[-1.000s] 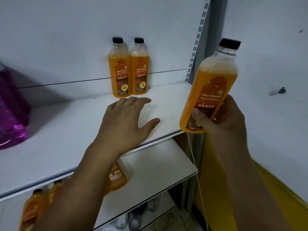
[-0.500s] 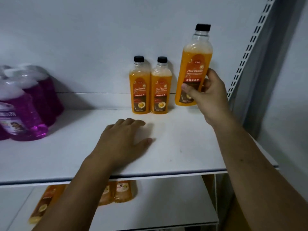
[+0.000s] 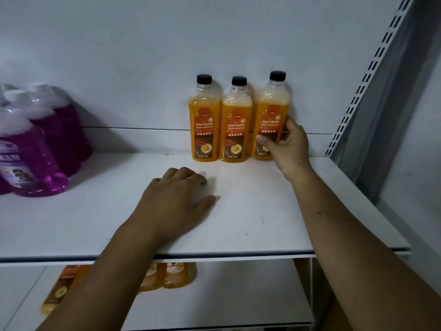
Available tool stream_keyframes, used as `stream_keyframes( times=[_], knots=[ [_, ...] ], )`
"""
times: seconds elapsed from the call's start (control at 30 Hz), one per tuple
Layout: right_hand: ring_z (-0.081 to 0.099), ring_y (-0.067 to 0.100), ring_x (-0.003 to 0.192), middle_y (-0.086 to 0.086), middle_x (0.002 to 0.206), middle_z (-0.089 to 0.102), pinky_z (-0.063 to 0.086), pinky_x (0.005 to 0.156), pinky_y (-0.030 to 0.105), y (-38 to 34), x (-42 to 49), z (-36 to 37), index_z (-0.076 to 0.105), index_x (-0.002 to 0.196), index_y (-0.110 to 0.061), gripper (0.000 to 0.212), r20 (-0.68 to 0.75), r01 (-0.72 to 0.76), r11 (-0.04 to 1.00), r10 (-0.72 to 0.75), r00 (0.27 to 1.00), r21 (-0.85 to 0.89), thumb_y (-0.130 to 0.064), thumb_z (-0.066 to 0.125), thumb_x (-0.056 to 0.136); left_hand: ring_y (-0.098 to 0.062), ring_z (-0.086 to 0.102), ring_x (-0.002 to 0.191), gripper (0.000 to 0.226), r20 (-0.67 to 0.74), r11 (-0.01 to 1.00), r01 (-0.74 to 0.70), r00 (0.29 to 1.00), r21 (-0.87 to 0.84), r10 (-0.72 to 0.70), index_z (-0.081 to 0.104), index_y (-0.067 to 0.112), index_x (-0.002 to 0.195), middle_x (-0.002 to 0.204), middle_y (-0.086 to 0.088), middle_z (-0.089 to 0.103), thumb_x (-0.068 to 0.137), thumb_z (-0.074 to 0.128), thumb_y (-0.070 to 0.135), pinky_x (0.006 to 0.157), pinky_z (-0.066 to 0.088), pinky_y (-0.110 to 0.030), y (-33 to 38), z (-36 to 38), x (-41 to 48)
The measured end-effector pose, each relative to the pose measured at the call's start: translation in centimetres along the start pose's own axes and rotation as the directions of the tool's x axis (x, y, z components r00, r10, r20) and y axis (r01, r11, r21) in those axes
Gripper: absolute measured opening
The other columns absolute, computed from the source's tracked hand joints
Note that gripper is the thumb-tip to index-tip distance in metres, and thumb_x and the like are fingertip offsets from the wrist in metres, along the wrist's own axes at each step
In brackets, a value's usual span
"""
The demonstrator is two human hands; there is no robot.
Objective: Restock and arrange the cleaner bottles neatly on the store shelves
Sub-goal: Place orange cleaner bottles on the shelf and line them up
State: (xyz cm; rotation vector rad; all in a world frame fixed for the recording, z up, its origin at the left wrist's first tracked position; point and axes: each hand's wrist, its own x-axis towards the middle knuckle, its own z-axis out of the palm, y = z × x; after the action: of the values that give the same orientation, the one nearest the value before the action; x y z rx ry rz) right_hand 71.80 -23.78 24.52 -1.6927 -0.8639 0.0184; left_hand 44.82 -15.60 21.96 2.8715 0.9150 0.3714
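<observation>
Fingers of the right hand (image 3: pixel 288 149) wrap the rightmost orange floor cleaner bottle (image 3: pixel 272 111), upright at the back of the shelf (image 3: pixel 286 223) beside two matching bottles (image 3: pixel 205 120). Left hand (image 3: pixel 176 201) rests on the shelf, fingers loosely curled.

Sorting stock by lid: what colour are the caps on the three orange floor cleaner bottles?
Black caps on all three orange bottles; clearest in the head view.

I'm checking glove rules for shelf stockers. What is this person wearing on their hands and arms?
Nothing visible. The left hand and the right hand are bare, with no gloves, rings or bands in view. The left forearm and the right forearm are uncovered down to the picture's edge, with no sleeve, watch or bracelet.
</observation>
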Motion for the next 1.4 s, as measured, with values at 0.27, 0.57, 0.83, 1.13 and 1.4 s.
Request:
stream_keyframes(
  times=[0.27,0.57,0.83,1.13,1.4],
  knots=[
    [0.06,0.021,0.13,-0.004,0.144,0.059,0.052,0.108,0.054,0.3,-0.5,0.6,0.044,0.146,-0.028,0.082,0.027,-0.061,0.998,0.06,0.998,0.025,-0.031,0.091,0.079,-0.014,0.044,0.137,0.063,-0.002,1.0,-0.019,1.0,-0.01,0.019,0.049,0.037,0.148,0.15,0.013,0.049,0.098,0.036,0.073,0.108,0.043,-0.04,-0.2,0.1,-0.1],
    [0.065,0.014,0.116,-0.001,0.136,0.065,0.058,0.092,0.032,0.1,-0.8,-0.1,0.053,0.141,-0.021,0.055,-0.017,-0.057,0.997,0.058,0.998,0.055,-0.046,0.071,0.095,-0.014,0.046,0.135,0.063,-0.008,1.0,-0.027,1.0,-0.01,0.027,0.05,0.036,0.148,0.148,0.011,0.052,0.098,0.036,0.072,0.107,0.045,-0.041,-0.3,0.2,-0.2],
    [0.062,-0.005,0.096,-0.008,0.111,0.067,0.049,0.08,0.007,-2.3,-2.0,-2.4,0.066,0.119,-0.01,0.028,-0.45,0.158,0.984,-0.107,0.887,0.078,-0.032,0.063,0.103,-0.015,0.047,0.136,0.061,-0.005,0.998,0.008,1.0,-0.066,-0.008,0.051,0.036,0.147,0.151,0.011,0.052,0.098,0.042,0.071,0.109,0.044,-0.042,0.4,-0.5,-0.2],
    [0.068,0.006,0.099,-0.016,0.104,0.069,0.054,0.084,0.023,-8.3,-14.7,-4.8,0.066,0.112,-0.018,0.015,-0.004,0.397,0.917,-0.397,0.918,0.025,-0.028,0.066,0.101,-0.014,0.056,0.129,0.06,-0.231,0.97,-0.015,0.972,-0.245,-0.044,0.055,0.036,0.143,0.143,0.011,0.06,0.095,0.046,0.071,0.101,0.05,-0.04,1.4,-3.8,-5.0],
    [0.068,0.012,0.096,-0.013,0.101,0.068,0.054,0.08,0.023,-6.0,-24.7,-2.6,0.068,0.111,-0.018,0.02,0.353,0.353,0.922,-0.387,0.852,0.16,-0.032,0.067,0.097,-0.017,0.066,0.107,0.043,-0.375,0.941,-0.102,0.927,-0.323,-0.028,0.063,0.027,0.13,0.116,0.007,0.069,0.095,0.059,0.052,0.084,0.058,-0.043,-2.9,-3.3,-16.0]
  ],
)
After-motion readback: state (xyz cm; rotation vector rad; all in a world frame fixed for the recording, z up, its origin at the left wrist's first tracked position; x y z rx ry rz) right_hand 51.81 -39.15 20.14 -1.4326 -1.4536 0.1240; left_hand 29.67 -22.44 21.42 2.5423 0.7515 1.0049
